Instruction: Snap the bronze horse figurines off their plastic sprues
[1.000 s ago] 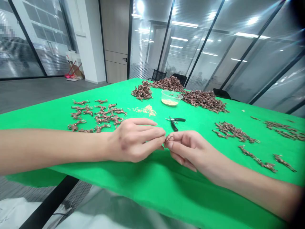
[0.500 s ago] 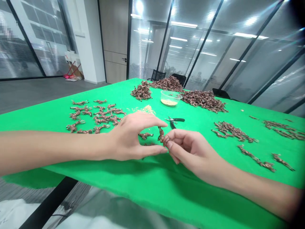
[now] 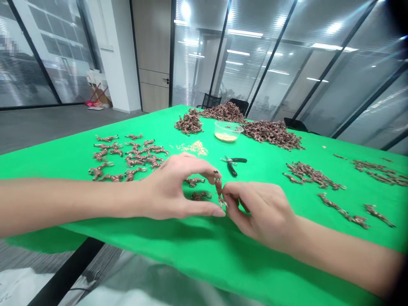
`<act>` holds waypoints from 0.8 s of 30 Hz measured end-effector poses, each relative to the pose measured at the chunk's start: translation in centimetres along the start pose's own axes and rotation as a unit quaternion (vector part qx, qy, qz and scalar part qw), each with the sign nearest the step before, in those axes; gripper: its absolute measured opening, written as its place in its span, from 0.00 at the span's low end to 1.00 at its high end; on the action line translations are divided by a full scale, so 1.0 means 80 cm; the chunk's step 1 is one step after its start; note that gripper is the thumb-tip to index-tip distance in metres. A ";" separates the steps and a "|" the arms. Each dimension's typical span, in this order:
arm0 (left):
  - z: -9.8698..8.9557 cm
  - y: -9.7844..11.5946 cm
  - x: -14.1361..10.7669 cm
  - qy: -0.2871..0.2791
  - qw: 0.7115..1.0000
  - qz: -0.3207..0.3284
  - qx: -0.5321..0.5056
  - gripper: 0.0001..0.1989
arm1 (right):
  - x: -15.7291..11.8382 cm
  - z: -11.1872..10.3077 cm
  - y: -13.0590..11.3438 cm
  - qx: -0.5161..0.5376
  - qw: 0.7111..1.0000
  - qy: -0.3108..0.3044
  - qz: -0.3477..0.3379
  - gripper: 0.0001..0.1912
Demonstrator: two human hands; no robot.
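Between my hands a small brown figure stands upright, its pale-tipped end down. My right hand pinches it from the side with thumb and forefinger. My left hand curves around it, forefinger at the top end and thumb near the lower end, with a wide gap between them; it seems to steady the figure between those fingertips. Just behind the gap, two similar brown figures, one above the other, lie on the green cloth. Black-handled pliers lie open beyond my right hand.
A clear tub holds pale small pieces; more are scattered before it. Large brown piles stand at the back. Loose figures lie at the left, with thin brown pieces at the right.
The figure has turned upright between the fingertips, its pale-tipped end now showing below. My right hand has rolled over, its back now more visible, and my left fingertips have shifted slightly down.
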State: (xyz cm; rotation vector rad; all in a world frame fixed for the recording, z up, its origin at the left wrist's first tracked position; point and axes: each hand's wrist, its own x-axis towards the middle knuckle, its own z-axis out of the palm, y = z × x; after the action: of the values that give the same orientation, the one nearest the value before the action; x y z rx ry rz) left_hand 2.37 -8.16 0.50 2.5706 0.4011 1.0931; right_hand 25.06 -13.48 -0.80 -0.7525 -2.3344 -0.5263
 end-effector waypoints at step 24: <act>0.007 0.005 -0.006 0.003 0.989 -0.077 -0.128 0.17 | -0.009 0.014 0.006 0.024 0.999 -0.005 0.025 0.04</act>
State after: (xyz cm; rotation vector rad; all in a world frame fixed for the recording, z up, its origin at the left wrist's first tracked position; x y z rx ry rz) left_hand 2.50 -8.84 -0.04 2.2731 0.4219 1.0241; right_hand 25.33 -12.78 -1.97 -0.7912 -2.3229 -0.4445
